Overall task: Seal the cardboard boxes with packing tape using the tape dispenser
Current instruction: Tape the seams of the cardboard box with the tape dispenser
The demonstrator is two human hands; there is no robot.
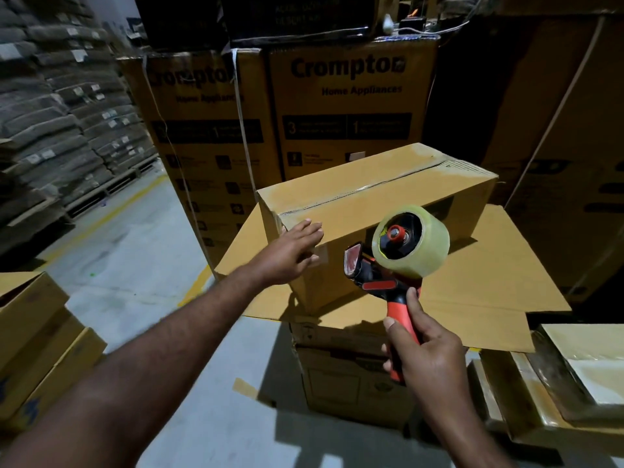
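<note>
- Head view: my left hand [290, 255] lies flat, fingers [310, 229] straight, touching the near top edge of the box [371, 194].
- My right hand [425, 352] wraps its fingers [413, 302] round the dispenser [388, 282] handle, roll [410, 241] uppermost, just right of my left fingers.
- Beyond my fingers, the box sits on a cardboard sheet [506, 265].

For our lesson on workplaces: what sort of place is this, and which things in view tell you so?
Most likely a warehouse: sacks stacked high on pallets, printed appliance cartons piled up, and a concrete floor with a yellow line.
</note>
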